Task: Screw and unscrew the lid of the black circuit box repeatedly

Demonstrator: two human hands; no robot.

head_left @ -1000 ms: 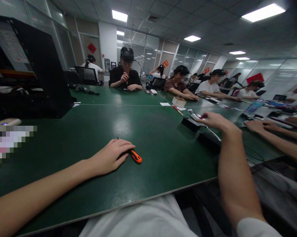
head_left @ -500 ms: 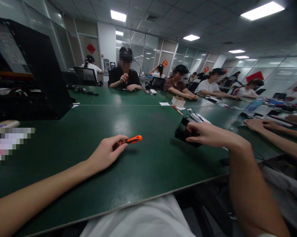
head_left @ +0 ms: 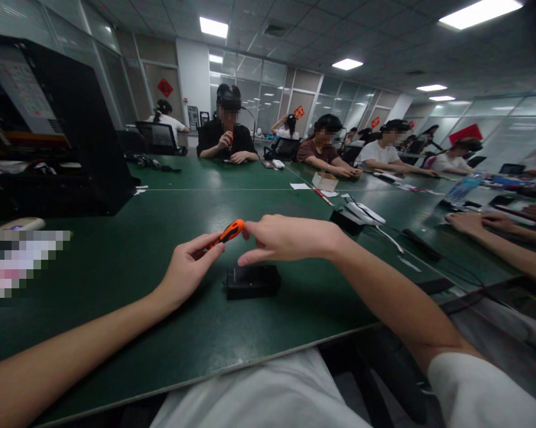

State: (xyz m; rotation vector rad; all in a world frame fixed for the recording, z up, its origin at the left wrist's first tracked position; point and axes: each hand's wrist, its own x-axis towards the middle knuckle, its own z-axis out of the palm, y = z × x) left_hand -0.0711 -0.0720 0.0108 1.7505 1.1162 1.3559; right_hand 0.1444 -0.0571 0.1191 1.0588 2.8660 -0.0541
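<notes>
My left hand point(head_left: 191, 261) is closed on a screwdriver point(head_left: 232, 233) with an orange and black handle, its shaft end hidden by the fingers. The handle tilts up to the right. My right hand point(head_left: 279, 238) comes in from the right with thumb and index finger apart and nothing between them. Its index fingertip is right at the handle's end; whether it touches I cannot tell. Just below that hand, a black rectangular box point(head_left: 253, 282) lies on the green table point(head_left: 160, 351).
At the left stands an opened black computer case point(head_left: 89, 137). Right of my hands are another black box point(head_left: 347, 221), a white device point(head_left: 366, 211) with cables, and a small open carton point(head_left: 325, 181). A co-worker's hands point(head_left: 468, 223) rest at the right. Other people sit across the table.
My right hand has set the black box down in front of me, let it go and moved left to the screwdriver. My left hand has tilted the handle more upright.
</notes>
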